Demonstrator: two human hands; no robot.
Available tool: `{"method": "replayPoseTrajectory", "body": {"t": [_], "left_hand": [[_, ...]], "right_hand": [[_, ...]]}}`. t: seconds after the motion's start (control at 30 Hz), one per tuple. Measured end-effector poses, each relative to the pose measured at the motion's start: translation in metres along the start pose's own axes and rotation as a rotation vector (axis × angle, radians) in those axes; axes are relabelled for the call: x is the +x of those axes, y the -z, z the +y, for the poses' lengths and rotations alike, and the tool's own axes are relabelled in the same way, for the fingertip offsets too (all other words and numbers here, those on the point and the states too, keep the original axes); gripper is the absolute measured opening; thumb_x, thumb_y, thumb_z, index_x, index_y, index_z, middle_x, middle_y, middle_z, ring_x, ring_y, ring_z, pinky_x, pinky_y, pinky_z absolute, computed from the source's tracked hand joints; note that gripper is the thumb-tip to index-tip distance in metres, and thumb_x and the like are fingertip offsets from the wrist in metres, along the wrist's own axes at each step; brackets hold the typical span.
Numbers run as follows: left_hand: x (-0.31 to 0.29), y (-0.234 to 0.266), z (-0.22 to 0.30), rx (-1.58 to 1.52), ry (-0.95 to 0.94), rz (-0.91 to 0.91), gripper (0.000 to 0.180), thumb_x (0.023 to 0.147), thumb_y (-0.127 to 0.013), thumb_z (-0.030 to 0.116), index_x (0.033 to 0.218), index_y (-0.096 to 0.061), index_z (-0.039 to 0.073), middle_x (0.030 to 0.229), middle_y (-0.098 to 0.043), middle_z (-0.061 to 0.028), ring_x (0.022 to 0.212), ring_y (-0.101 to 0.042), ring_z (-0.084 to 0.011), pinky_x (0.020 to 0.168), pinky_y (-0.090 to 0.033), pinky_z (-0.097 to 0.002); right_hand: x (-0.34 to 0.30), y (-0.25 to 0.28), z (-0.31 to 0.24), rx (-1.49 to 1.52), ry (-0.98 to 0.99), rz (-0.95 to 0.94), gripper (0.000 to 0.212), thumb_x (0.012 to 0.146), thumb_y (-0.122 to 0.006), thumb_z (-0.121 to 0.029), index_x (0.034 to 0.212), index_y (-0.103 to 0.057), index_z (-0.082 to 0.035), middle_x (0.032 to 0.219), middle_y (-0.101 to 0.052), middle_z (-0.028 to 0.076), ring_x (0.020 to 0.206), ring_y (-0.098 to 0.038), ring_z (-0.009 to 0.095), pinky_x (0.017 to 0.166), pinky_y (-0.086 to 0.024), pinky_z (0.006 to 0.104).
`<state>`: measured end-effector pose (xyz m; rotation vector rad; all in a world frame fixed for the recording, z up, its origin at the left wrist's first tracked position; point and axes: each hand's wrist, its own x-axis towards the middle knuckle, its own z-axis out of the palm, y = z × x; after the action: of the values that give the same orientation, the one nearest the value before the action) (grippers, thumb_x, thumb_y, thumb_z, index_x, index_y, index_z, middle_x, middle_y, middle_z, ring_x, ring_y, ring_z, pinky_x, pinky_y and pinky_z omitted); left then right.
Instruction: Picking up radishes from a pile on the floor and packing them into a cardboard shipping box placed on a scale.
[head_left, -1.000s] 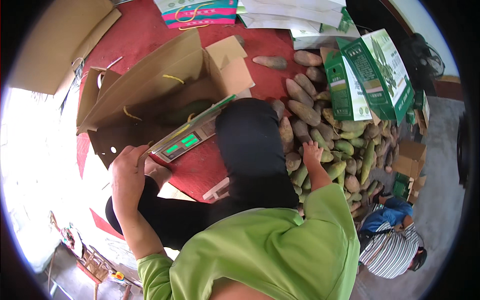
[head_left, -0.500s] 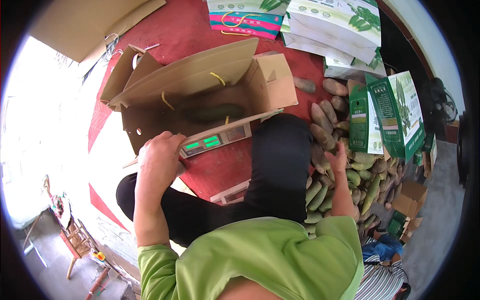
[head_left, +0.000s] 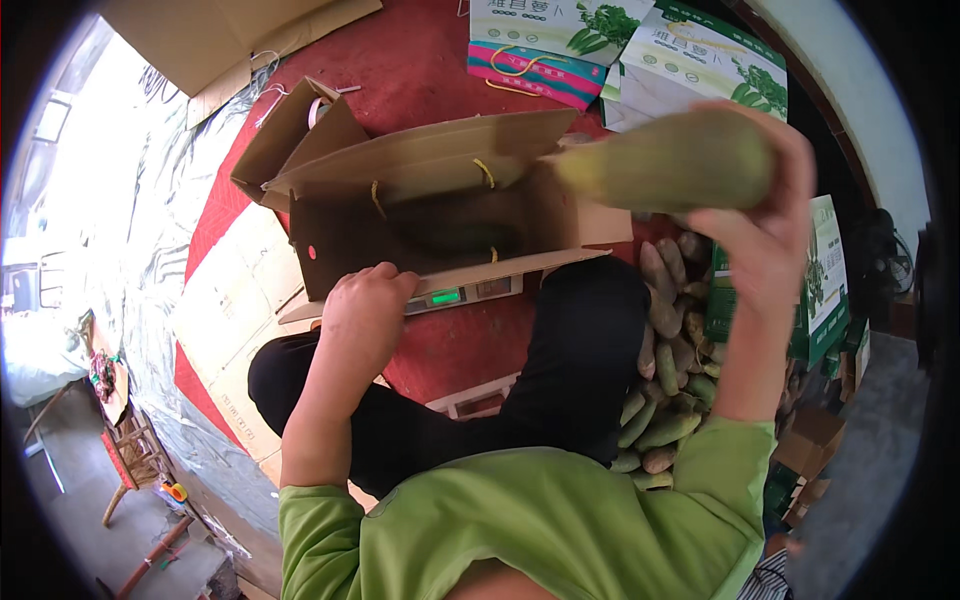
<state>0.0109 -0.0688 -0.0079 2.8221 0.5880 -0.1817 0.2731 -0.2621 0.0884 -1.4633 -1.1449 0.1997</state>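
Observation:
A large greenish-brown radish [head_left: 670, 160], blurred by motion, is gripped in my right hand [head_left: 765, 240]. It hangs in the air just past the right end of an open cardboard box [head_left: 335, 240]. My left hand [head_left: 368, 310] is closed over the box's near edge at the left. Yellow cord handles [head_left: 485, 173] show on the walls, and a dark green radish [head_left: 460, 238] lies in the shaded inside. Against the near side of the box is a digital scale [head_left: 470, 293] with a lit green display, partly hidden by the flap.
A heap of radishes [head_left: 665, 350] lies right of my knee. Green-and-white gift boxes [head_left: 825, 280] stand beside it; more printed boxes [head_left: 700, 55] and a pink-and-blue bag [head_left: 535, 75] are at the far right. A tape roll [head_left: 316, 112] sits behind the box's left end.
My right hand has risen from the heap and swung up and forward with a radish in it. My left hand stays on the box edge. The whole view has shifted slightly.

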Motion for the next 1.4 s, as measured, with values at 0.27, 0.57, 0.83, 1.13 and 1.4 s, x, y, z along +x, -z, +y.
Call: {"method": "replayPoseTrajectory", "body": {"t": [0.27,0.57,0.83,1.13,1.4], "left_hand": [[0.0,0.001,0.001,0.02,-0.05,0.021,0.016,0.075,-0.057,0.005,0.088,-0.065,0.008,0.08,-0.059,-0.0081,0.082,-0.063,-0.0258,0.076,-0.049,-0.0379],[-0.001,0.002,0.003,-0.016,-0.054,0.0,0.014,0.074,-0.057,0.005,0.087,-0.063,0.008,0.078,-0.058,-0.0091,0.082,-0.062,-0.0264,0.075,-0.049,-0.0381],[0.004,0.007,0.007,-0.053,-0.052,0.038,0.029,0.069,-0.06,0.003,0.097,-0.068,0.01,0.08,-0.06,-0.0123,0.077,-0.062,-0.0319,0.068,-0.05,-0.0412],[0.008,0.002,0.009,-0.144,-0.04,0.067,0.019,0.084,-0.055,0.004,0.099,-0.067,0.003,0.082,-0.06,-0.015,0.073,-0.06,-0.0344,0.066,-0.046,-0.0413],[0.012,0.002,0.009,-0.125,-0.041,0.066,0.016,0.086,-0.055,0.002,0.098,-0.065,0.0,0.083,-0.061,-0.0173,0.074,-0.059,-0.0349,0.067,-0.046,-0.0402]], "right_hand": [[0.032,-0.162,0.09,-0.261,-0.067,-0.724,0.047,0.065,-0.077,-0.014,0.106,-0.056,-0.011,0.104,-0.062,0.011,0.102,-0.058,0.031,0.087,-0.046,0.0423],[0.031,-0.239,0.132,-0.61,-0.036,-0.991,0.052,0.07,-0.075,-0.02,0.117,-0.056,-0.01,0.109,-0.063,0.014,0.105,-0.06,0.032,0.089,-0.047,0.0439],[0.056,-0.125,0.048,-0.213,-0.059,-0.671,0.043,0.081,-0.067,-0.022,0.119,-0.059,-0.004,0.101,-0.067,0.016,0.092,-0.065,0.026,0.08,-0.051,0.0357],[-0.11,0.065,0.083,-0.409,-0.633,-0.032,0.034,0.087,-0.063,-0.01,0.119,-0.058,-0.002,0.105,-0.067,0.008,0.093,-0.063,0.012,0.081,-0.05,0.0264],[-0.412,0.104,0.185,-0.887,-1.143,-0.231,0.037,0.078,-0.069,-0.022,0.11,-0.063,-0.005,0.097,-0.067,0.014,0.091,-0.063,0.034,0.079,-0.051,0.037]]}}
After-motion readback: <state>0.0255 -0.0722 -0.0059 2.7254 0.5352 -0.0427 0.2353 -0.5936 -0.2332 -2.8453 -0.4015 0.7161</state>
